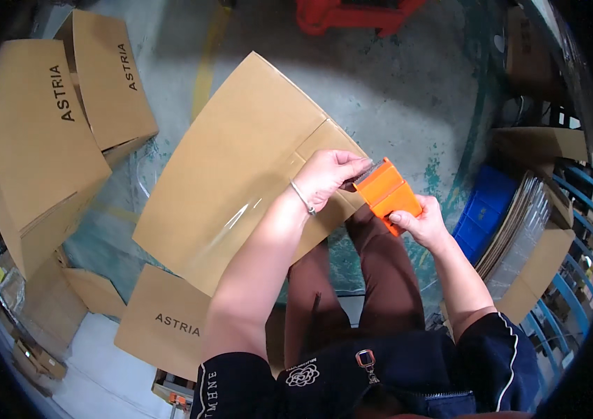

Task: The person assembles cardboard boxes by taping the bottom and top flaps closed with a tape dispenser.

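Observation:
My right hand point(420, 221) grips an orange tape dispenser point(388, 190) from its near side, thumb lying on top. At the dispenser's dark toothed edge, my left hand point(328, 176) is closed in a pinch on the tape end; the clear film itself is hard to make out. Both hands are above the near right part of a large brown cardboard box point(219, 146). A shiny clear streak, looking like tape, shows on the box's top beside my left forearm. A thin band circles my left wrist.
Tall cardboard boxes point(38, 140) stand at the left, and another printed box point(160, 307) lies nearer. At the right are a blue crate point(483, 209), stacked flat cardboard point(509, 223) and blue rails point(570, 297). A red object point(352, 15) sits at the far edge.

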A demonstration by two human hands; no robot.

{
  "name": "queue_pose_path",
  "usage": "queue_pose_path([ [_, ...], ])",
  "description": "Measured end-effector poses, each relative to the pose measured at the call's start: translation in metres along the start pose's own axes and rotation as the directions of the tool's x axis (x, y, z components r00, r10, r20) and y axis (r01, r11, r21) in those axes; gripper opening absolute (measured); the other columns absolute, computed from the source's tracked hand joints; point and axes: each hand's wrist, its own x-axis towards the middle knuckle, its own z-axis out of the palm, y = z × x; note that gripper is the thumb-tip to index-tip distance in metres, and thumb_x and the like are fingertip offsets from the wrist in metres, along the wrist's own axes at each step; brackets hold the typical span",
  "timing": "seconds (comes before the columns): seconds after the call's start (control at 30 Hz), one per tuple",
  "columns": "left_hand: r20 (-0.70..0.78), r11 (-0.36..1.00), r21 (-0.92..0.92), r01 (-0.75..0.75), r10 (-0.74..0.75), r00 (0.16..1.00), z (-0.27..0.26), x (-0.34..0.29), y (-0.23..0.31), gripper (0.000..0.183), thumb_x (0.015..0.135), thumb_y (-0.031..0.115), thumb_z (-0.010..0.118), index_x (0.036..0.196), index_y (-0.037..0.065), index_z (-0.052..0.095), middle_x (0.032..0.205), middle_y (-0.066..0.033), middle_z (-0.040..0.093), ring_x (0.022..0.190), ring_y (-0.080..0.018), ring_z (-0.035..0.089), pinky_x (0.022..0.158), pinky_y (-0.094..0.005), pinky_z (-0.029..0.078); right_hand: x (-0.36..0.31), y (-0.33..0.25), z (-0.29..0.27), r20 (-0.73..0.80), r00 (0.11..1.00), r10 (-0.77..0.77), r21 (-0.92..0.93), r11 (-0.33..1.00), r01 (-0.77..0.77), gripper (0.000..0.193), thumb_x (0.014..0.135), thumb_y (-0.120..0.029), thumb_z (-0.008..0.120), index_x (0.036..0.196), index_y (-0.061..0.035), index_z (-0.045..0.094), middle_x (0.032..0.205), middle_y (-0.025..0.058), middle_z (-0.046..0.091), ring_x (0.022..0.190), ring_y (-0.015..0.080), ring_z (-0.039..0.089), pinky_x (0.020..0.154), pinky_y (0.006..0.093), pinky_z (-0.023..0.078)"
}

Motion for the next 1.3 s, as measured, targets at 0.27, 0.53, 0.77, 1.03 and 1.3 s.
queue_pose_path([
  [0.27,-0.372,0.917,0.392,-0.066,0.224,0.901,-0.033,0.022,0.026,0.020,0.091,0.021,0.055,0.091,0.002,0.062,0.074,-0.0028,0.061,0.066,-0.0113,0.056,0.062,-0.0249,0.047,0.046,-0.012,0.017,-0.060,0.993,0.100,-0.093,0.990,-0.105,0.036,0.073,-0.033,0.075,0.092,-0.0027,0.068,0.078,0.0096,0.068,0.072,0.0142,0.065,0.069,0.0282,0.051],
  [0.53,-0.521,0.668,0.730,-0.146,0.681,0.514,-0.212,0.101,0.181,0.020,0.092,0.020,0.056,0.086,0.002,0.063,0.068,0.0027,0.056,0.054,-0.0037,0.046,0.048,-0.0195,0.038,0.108,-0.011,0.025,-0.093,0.985,-0.147,-0.268,0.956,0.118,0.044,0.072,-0.043,0.072,0.090,-0.0040,0.063,0.072,0.0150,0.064,0.072,0.0325,0.064,0.067,0.0393,0.051],
  [0.77,-0.669,0.822,0.500,0.273,0.166,0.725,-0.274,0.150,0.147,0.038,0.087,0.034,0.063,0.106,0.002,0.063,0.105,-0.0063,0.065,0.094,-0.0159,0.059,0.086,-0.0280,0.044,0.143,-0.001,0.017,0.000,0.988,0.154,-0.231,0.961,-0.150,0.050,0.074,-0.047,0.067,0.098,-0.0043,0.059,0.077,0.0177,0.064,0.077,0.0348,0.064,0.070,0.0411,0.050],
  [1.03,-0.778,0.745,0.608,0.273,0.490,0.394,-0.227,0.152,0.146,0.046,0.086,0.045,0.058,0.097,0.002,0.069,0.090,-0.0116,0.069,0.093,-0.0195,0.062,0.082,-0.0331,0.046,0.151,0.006,0.012,0.015,0.999,0.042,-0.349,0.936,-0.034,0.051,0.075,-0.048,0.065,0.094,-0.0010,0.058,0.078,0.0192,0.064,0.075,0.0370,0.063,0.069,0.0448,0.050],
  [1.3,-0.526,0.511,0.846,0.151,0.757,0.388,-0.229,0.122,0.104,0.052,0.087,0.049,0.055,0.084,-0.001,0.071,0.071,-0.0093,0.066,0.067,-0.0155,0.057,0.072,-0.0294,0.046,0.122,0.039,-0.006,-0.008,1.000,0.007,-0.277,0.961,-0.009,0.044,0.073,-0.040,0.071,0.091,-0.0004,0.061,0.077,0.0186,0.064,0.075,0.0352,0.063,0.069,0.0395,0.050],
])
